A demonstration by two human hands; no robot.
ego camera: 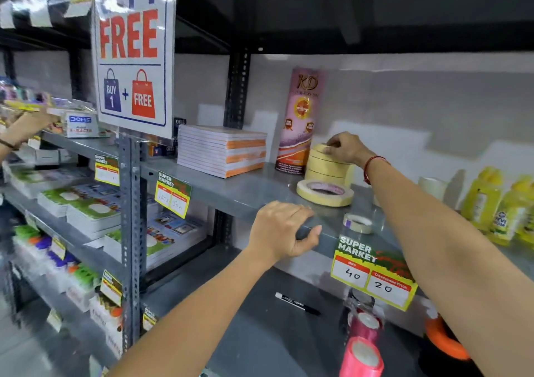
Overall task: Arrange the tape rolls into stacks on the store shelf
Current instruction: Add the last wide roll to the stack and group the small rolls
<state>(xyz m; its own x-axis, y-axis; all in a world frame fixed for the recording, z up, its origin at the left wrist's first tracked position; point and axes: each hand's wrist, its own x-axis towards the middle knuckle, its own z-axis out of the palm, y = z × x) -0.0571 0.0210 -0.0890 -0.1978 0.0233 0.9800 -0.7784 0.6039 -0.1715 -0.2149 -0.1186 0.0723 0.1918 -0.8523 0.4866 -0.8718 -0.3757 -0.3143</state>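
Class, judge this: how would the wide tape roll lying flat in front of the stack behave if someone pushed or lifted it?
The wide tape roll lies flat, so it would probably slide, not roll. Its hollow core suggests it is light. Set on edge, it would likely roll.

shelving: grey steel racks point(130, 203) | wall: pale panels point(404, 102) | sign: "FREE" poster point(131, 50)

Cream masking tape rolls on a grey store shelf point(231, 191): a stack of rolls point(329, 164) lying flat, a wide roll point(325, 192) flat just in front, and a small roll point(357, 223) near the shelf's front edge.
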